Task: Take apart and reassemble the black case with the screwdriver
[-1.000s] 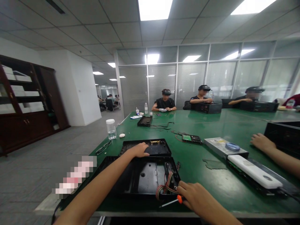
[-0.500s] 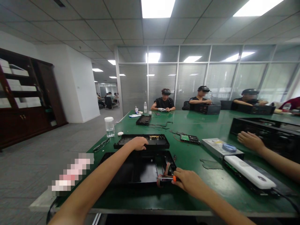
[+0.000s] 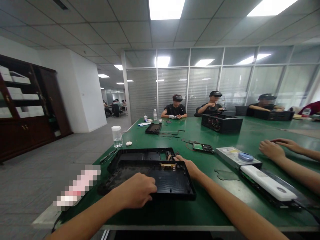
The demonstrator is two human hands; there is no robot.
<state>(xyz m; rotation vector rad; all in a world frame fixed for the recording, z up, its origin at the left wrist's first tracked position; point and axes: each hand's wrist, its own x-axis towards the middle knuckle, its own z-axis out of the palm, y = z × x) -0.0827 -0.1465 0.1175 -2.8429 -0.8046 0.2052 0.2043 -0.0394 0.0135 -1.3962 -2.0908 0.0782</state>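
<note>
A shallow black plastic cover [image 3: 172, 181] with a gold-coloured strip lies nearest me, overlapping the front of a second black case [image 3: 140, 155]. My left hand [image 3: 138, 190] is closed with curled fingers at the cover's near edge, gripping it. My right hand [image 3: 188, 166] reaches behind the cover's right end, its fingers bent at the right side of the rear case beside striped ribbon wires [image 3: 169, 157]. What the right fingers hold is hidden. The orange-handled screwdriver does not show.
A water jar [image 3: 117, 136], white lid [image 3: 128, 143] and pliers-like tool [image 3: 108, 156] line the left edge. A circuit board [image 3: 202, 147], a metal drive box [image 3: 236, 158] and a white power strip [image 3: 267, 183] lie rightward. A co-worker's hands [image 3: 272, 150] are at right.
The cover with the gold strip has come toward me with my left hand. The wired case now lies behind it, and my right hand moved farther away. The co-worker's large box at right moved off.
</note>
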